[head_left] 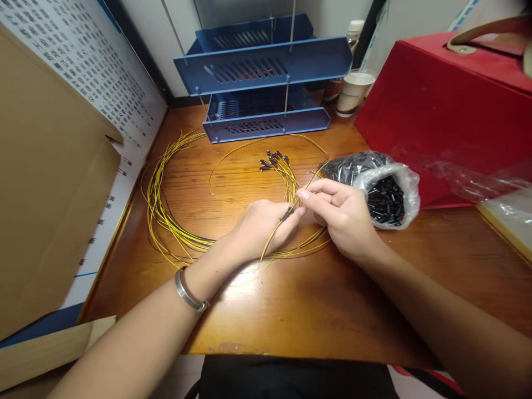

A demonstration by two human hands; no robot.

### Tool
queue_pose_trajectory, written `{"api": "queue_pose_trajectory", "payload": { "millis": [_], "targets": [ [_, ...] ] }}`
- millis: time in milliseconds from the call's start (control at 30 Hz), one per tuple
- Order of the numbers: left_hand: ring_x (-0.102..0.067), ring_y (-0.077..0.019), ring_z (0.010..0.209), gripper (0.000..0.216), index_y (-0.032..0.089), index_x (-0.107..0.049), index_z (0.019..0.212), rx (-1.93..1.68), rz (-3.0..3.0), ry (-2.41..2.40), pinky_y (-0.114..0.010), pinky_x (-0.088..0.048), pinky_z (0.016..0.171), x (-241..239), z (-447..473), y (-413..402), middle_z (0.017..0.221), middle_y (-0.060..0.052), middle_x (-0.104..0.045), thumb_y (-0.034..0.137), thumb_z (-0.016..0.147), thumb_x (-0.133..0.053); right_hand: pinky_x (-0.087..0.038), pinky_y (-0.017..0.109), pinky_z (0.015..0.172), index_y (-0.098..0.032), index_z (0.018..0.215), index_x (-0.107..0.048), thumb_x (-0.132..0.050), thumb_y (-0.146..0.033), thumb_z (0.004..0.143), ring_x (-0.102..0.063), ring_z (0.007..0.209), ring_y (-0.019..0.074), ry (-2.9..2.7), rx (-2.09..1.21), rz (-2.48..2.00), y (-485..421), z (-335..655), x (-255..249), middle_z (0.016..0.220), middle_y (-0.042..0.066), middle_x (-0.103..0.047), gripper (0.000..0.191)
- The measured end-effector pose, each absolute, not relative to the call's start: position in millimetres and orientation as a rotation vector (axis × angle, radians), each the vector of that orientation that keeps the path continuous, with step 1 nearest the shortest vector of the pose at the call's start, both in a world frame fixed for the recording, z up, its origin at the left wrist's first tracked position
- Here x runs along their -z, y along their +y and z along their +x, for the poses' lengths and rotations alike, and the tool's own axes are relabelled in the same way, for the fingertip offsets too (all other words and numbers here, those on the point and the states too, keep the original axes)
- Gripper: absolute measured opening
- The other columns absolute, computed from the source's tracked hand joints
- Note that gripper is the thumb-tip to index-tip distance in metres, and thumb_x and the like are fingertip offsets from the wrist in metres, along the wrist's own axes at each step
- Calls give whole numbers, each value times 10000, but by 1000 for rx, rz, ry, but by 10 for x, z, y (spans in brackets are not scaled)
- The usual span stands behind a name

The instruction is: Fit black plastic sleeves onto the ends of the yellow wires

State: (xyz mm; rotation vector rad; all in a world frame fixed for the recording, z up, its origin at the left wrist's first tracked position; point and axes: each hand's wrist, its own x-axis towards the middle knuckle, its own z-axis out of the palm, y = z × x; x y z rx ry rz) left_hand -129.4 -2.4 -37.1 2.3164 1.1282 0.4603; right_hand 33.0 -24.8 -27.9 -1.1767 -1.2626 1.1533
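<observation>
My left hand (272, 224) is closed, pinching a small black connector (286, 213) from which a yellow and black wire (268, 244) trails. Close against it, my right hand (343, 213) pinches a thin yellow and black wire with thumb and forefinger. Just beyond both hands lies a cluster of black-tipped wire ends (275, 159). A loose coil of yellow and black wires (155, 199) spreads over the table to the left and passes under my left wrist. Beside my right hand an opened plastic bag (409, 194) holds many small black pieces (386, 202).
A blue two-tier tray rack (266, 65) stands at the back of the wooden table (299, 310). A paper cup (353, 94) and a bottle (355, 27) are behind it on the right. A red box (449, 116) borders the right side, cardboard (50, 166) the left.
</observation>
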Motion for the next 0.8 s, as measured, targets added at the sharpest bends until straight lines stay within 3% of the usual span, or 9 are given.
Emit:
{"api": "queue_pose_trajectory", "payload": {
  "millis": [167,500,800],
  "targets": [
    [-304,-98,518,481,157,-555,645,-446,2325,1129,-244,-240,559,354,-1293,-21,542,20,-373,405,1001,-348,-186,251,465,-161,697,-629,-729,-371,784,-259,463,59,-1378,-1123,-1193,-246,327,279,474,-76,-367,248],
    [-294,-103,548,472,169,-445,621,-399,2237,1145,-257,-219,583,306,-1283,-28,581,25,-288,452,982,-336,-183,257,459,-177,745,-606,-722,-363,795,-297,440,62,-1311,-1133,-1181,-257,336,285,488,-56,-473,225],
    [-293,-105,577,513,165,-433,605,-418,2190,1145,-262,-218,588,316,-1301,-34,595,19,-322,491,990,-341,-170,250,448,-180,814,-605,-729,-363,796,-278,424,59,-1202,-1201,-1107,-251,330,300,458,-84,-446,222]
  ]
}}
